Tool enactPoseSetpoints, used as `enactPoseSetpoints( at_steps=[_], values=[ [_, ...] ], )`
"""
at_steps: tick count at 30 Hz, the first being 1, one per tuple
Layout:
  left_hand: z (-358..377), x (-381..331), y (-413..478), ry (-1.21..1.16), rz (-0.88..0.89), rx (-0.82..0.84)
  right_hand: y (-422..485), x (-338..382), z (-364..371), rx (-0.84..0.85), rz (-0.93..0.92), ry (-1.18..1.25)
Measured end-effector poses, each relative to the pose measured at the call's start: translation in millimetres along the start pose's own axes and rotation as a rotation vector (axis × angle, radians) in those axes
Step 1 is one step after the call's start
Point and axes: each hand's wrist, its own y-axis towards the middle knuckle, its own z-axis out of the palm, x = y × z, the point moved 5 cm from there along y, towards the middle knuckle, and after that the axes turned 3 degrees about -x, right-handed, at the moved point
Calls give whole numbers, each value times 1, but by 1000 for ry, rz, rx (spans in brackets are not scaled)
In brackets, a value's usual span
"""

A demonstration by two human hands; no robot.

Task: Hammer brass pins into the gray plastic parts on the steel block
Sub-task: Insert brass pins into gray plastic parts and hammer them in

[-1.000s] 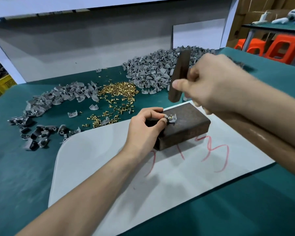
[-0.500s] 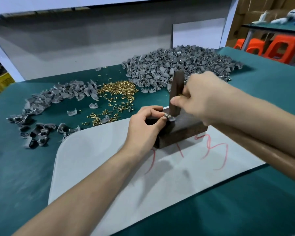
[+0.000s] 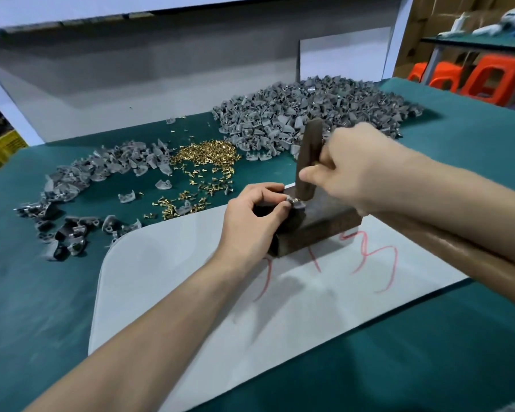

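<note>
A dark steel block (image 3: pixel 324 223) sits on a white sheet (image 3: pixel 191 292). My left hand (image 3: pixel 250 221) pinches a small gray plastic part (image 3: pixel 298 203) with a brass pin in it on the block's top near corner. My right hand (image 3: pixel 360 171) grips a dark hammer (image 3: pixel 308 162), held upright with its lower end down on the part. A heap of brass pins (image 3: pixel 205 157) lies behind the block. Unworked gray parts form a large pile (image 3: pixel 309 114) at the back.
Another spread of gray parts (image 3: pixel 101 171) curves along the left of the green table (image 3: pixel 42 307), with darker ones (image 3: pixel 63 233) at its near end. Red scribbles (image 3: pixel 375 263) mark the white sheet. Orange stools (image 3: pixel 473 75) stand beyond the table at far right.
The hammer came down from a raised position onto the part on the block and rests there now. My left hand has kept its pinch on the part.
</note>
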Motion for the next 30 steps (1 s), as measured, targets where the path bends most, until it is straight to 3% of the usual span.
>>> enactPoseSetpoints(
  at_steps=[3,7,12,21,30],
  values=[
    [-1,0,0,-19,3,-3,7,-20,-9,-80,29,211],
    [0,0,-1,-35,-19,-19,16,-53,12,-102,280,820],
    [-2,1,-2,-46,-33,-20,8,-80,45,-31,490,1113],
    [-4,2,0,-45,-50,-15,-1,-104,59,17,594,1127],
    [-3,1,0,-29,-44,-9,-4,-95,54,16,540,1067]
  ],
)
